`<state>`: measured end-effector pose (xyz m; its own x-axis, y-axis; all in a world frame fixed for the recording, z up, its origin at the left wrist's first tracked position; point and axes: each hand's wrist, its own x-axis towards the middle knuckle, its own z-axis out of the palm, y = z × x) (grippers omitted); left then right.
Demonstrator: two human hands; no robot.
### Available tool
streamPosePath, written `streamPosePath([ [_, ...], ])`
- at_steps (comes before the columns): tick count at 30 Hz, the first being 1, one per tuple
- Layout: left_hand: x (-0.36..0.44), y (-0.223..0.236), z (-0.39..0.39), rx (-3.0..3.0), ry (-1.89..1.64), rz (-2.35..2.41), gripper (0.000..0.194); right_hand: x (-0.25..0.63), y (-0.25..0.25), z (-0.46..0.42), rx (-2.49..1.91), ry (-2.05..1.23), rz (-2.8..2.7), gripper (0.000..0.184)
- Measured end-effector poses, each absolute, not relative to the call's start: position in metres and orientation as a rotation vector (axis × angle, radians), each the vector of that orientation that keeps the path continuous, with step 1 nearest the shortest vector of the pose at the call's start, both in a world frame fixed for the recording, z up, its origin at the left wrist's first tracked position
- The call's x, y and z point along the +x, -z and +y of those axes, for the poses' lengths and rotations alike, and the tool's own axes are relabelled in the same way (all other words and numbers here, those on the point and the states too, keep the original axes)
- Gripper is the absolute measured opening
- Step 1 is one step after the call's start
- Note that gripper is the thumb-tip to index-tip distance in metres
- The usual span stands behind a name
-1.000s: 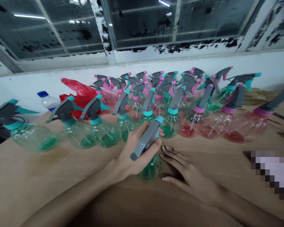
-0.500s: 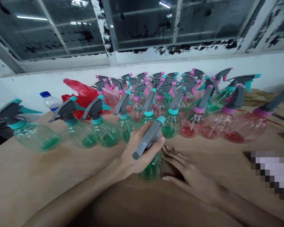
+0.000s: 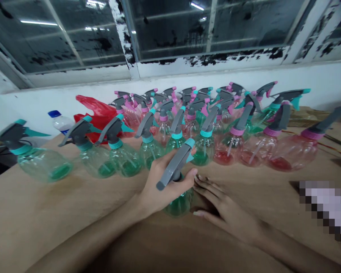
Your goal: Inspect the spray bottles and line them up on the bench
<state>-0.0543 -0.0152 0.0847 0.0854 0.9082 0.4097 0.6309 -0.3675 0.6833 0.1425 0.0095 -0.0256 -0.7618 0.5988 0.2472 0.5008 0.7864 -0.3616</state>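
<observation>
A green-tinted spray bottle [image 3: 178, 207] with a grey and turquoise spray head stands on the wooden table in front of me. My left hand [image 3: 156, 189] is wrapped round its neck, just under the head; the far fingers are partly hidden. Palm down on the tabletop, my right hand [image 3: 226, 208] lies with its fingers stretched out, just right of the bottle, holding nothing. Behind both hands runs a row of similar bottles: green ones [image 3: 127, 163] to the left and middle, pink ones [image 3: 252, 149] to the right, each with a little liquid in the bottom.
More spray bottles [image 3: 191, 123] crowd behind the row, close to the wall. At the back left are a red plastic bag [image 3: 92, 108] and a blue-capped bottle [image 3: 59, 122]. A blurred-out pale object [image 3: 326, 204] lies at the right, and brown material [image 3: 309, 115] lies behind it.
My left thumb has loosened slightly from the spray bottle's neck, and the turquoise trigger shows more. The bottle and my right hand have stayed nearly in place.
</observation>
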Motion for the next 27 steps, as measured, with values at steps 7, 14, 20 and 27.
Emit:
streamPosePath([
  [7, -0.057, -0.095, -0.021, 2.04, -1.06, 1.624, 0.03, 0.142, 0.026, 0.009, -0.845, -0.385, -2.611, 0.06],
  [14, -0.066, -0.101, -0.033, 2.023, -0.929, 1.754, 0.062, 0.143, 0.027, 0.01, -0.853, -0.337, -2.648, 0.059],
  [20, -0.075, -0.085, -0.047, 2.133, -0.897, 1.698, 0.036, 0.139, 0.0, 0.01, -0.862, -0.367, -2.74, 0.062],
  [27, -0.098, -0.097, -0.082, 2.059, -0.872, 1.765, 0.028, 0.128, -0.043, 0.014, -0.855, -0.29, -2.839, 0.056],
])
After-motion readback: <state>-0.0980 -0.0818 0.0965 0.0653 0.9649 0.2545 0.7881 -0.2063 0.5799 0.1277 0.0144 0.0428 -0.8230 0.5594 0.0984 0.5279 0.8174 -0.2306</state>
